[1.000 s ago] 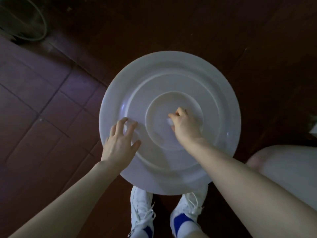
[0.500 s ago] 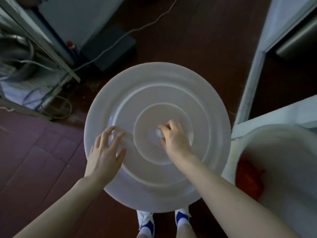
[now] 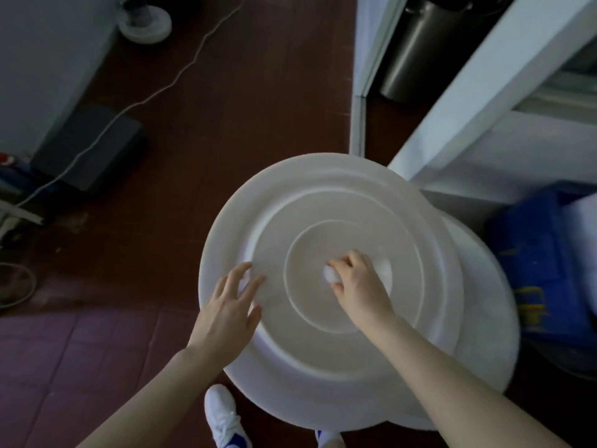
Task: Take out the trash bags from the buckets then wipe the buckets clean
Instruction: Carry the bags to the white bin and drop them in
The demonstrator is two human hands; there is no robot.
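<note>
1. Here, white lid [image 3: 323, 202]: round, with raised concentric rings, seen from above at centre to lower right of the frame. It lies over the bucket and is offset to the left. Whether it rests on the bucket or is held just above it cannot be told.
2. Bucket [image 3: 484, 302]: white, beneath the lid. Only a crescent of its rim shows, along the lid's right and lower edge.
3. Knob [image 3: 330, 273]: small and white, at the lid's centre.
4. Right hand [image 3: 361, 286]: fingers and thumb curled round the knob, pinching it.
5. Left hand [image 3: 226, 308]: fingers spread and straight, fingertips on the lid's left outer band, palm over its edge.
6. White shoe [image 3: 226, 418]: blue trim, at the bottom edge, below the lid.
7. Blue bundle [image 3: 542, 260]: at the right edge, just beside the bucket.
8. White cord [image 3: 181, 72]: runs diagonally across the dark red floor [image 3: 258, 108], from top centre to the left edge, and crosses a dark box [image 3: 90, 147].
9. Dark cylinder [image 3: 423, 46]: upper right, behind a white frame [image 3: 484, 85].
</note>
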